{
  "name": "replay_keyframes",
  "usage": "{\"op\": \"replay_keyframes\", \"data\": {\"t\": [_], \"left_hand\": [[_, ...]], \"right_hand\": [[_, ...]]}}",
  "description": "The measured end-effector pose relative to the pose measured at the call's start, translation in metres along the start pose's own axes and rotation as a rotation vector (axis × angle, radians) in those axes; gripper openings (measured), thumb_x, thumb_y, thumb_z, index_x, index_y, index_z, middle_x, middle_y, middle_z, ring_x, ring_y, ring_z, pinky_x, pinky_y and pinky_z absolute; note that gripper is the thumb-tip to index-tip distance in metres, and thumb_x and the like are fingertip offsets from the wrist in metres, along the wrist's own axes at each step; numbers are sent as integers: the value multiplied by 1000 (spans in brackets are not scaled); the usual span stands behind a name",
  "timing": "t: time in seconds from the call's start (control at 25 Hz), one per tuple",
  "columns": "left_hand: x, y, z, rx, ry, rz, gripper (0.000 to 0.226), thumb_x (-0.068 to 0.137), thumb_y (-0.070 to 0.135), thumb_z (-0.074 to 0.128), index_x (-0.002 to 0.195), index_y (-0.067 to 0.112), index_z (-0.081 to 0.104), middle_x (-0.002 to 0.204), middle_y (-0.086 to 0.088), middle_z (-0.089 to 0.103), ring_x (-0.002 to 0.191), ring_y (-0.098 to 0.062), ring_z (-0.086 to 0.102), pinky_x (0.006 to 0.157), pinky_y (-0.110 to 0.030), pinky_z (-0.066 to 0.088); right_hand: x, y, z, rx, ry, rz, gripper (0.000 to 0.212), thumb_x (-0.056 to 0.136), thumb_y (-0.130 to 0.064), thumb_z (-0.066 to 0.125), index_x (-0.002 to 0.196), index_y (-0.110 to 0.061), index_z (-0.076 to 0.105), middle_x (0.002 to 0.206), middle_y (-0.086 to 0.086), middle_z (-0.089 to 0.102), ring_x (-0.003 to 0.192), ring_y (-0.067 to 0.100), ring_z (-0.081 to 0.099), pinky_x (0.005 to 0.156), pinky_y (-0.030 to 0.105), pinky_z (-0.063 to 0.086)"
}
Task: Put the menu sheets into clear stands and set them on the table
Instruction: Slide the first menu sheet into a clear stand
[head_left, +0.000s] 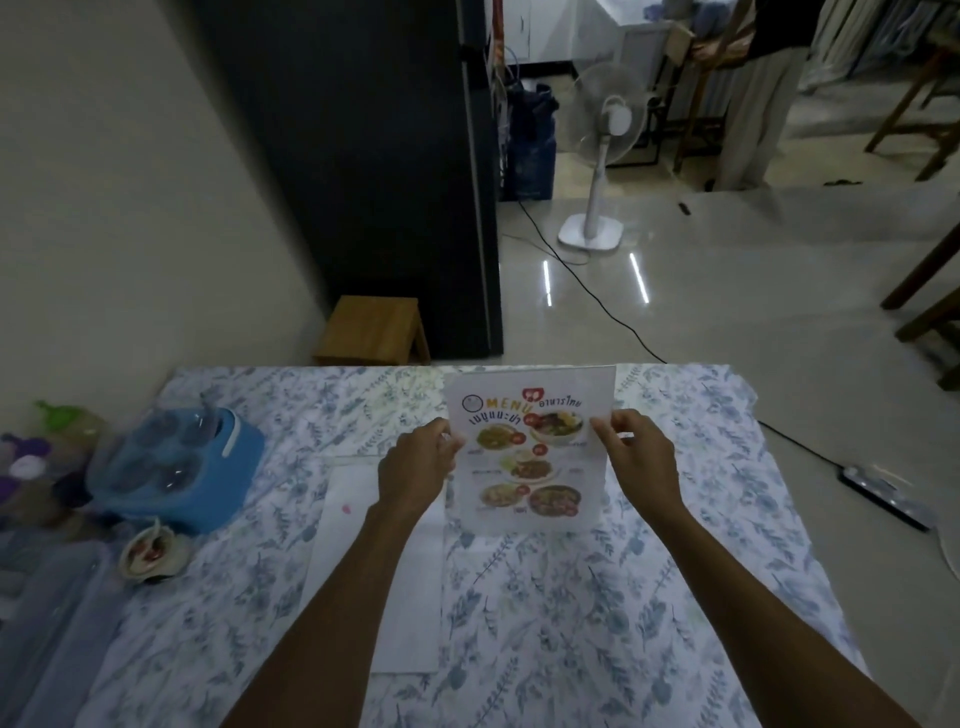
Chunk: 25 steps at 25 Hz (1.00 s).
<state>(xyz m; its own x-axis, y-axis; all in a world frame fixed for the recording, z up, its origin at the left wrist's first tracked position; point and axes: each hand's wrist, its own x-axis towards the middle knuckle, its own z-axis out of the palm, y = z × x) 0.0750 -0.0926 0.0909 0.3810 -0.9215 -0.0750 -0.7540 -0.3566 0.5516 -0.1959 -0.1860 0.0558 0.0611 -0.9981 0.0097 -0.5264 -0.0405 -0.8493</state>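
Observation:
A colourful menu sheet (530, 452) with food pictures stands upright near the table's far edge, apparently inside a clear stand whose edges barely show. My left hand (418, 467) pinches its left edge. My right hand (636, 452) pinches its right edge. A white sheet (363, 571), face down or blank, lies flat on the floral tablecloth (623, 597) under my left forearm. A faint clear panel edge (353, 460) shows at the top of that sheet.
A blue tray of upturned glasses (176, 467) sits at the table's left, with a small bowl and spoon (153, 553) in front. A wooden stool (371, 330), a white fan (602, 156) and cables stand on the floor beyond. A person stands far back.

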Motion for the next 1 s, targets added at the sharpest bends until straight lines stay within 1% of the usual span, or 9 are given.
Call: {"op": "replay_keyframes", "data": {"t": [0.12, 0.24, 0.32, 0.44, 0.6, 0.68, 0.8, 0.88, 1.0], "left_hand": [[2, 1, 1, 17, -9, -11, 25, 98, 47, 49, 81, 30, 55, 73, 9, 67, 69, -14, 66, 60, -29, 47], [3, 1, 3, 34, -15, -13, 24, 98, 48, 49, 83, 30, 54, 76, 7, 68, 71, -16, 66, 59, -29, 44], [4, -2, 7, 26, -14, -21, 28, 97, 49, 50, 80, 26, 54, 75, 7, 69, 70, -17, 66, 61, -31, 48], [6, -8, 12, 7, -10, -34, 29, 94, 50, 53, 77, 26, 52, 72, 8, 68, 69, -17, 66, 64, -33, 51], [2, -16, 23, -66, 15, -60, 26, 91, 55, 54, 89, 30, 57, 71, 10, 70, 66, -12, 69, 65, -35, 57], [-3, -18, 31, -78, 44, -61, 24, 92, 53, 54, 90, 29, 56, 69, 11, 70, 62, -10, 68, 62, -36, 58], [-10, -18, 39, -103, 70, -53, 23, 95, 50, 54, 90, 27, 57, 65, 11, 69, 57, -5, 67, 59, -34, 57], [-12, -20, 43, -121, 75, -58, 25, 94, 53, 53, 92, 29, 58, 65, 12, 69, 57, -4, 67, 60, -34, 57], [-19, -24, 50, -125, 80, -70, 29, 94, 58, 49, 94, 30, 58, 65, 11, 69, 55, -2, 66, 58, -32, 57]], "right_hand": [[0, 3, 5, 38, 6, 12, 29, 93, -57, 58, 95, -30, 66, 101, -9, 68, 88, 9, 67, 78, 46, 60], [-1, 7, 10, 57, 20, 31, 29, 94, -56, 59, 95, -28, 67, 102, -7, 68, 87, 9, 67, 76, 45, 60], [-3, 10, 12, 71, 25, 32, 28, 94, -54, 60, 95, -27, 67, 101, -6, 67, 87, 9, 67, 74, 43, 60], [-9, 17, 17, 88, 34, 20, 28, 96, -53, 59, 96, -26, 66, 101, -5, 66, 86, 8, 65, 70, 38, 58], [-23, 28, 26, 84, 71, 21, 28, 97, -53, 57, 99, -26, 63, 100, -8, 62, 85, 5, 62, 67, 34, 55], [-30, 35, 32, 68, 81, 21, 27, 98, -53, 55, 99, -26, 61, 99, -8, 61, 85, 4, 61, 66, 33, 54], [-37, 48, 40, 53, 79, 16, 25, 99, -51, 55, 101, -27, 59, 100, -8, 59, 88, 7, 61, 69, 37, 56], [-40, 55, 44, 43, 72, 19, 25, 99, -50, 56, 104, -26, 58, 101, -8, 58, 90, 10, 62, 72, 40, 58], [-45, 62, 46, 21, 48, 18, 23, 99, -49, 56, 106, -27, 58, 103, -8, 57, 91, 11, 61, 73, 43, 58]]}}
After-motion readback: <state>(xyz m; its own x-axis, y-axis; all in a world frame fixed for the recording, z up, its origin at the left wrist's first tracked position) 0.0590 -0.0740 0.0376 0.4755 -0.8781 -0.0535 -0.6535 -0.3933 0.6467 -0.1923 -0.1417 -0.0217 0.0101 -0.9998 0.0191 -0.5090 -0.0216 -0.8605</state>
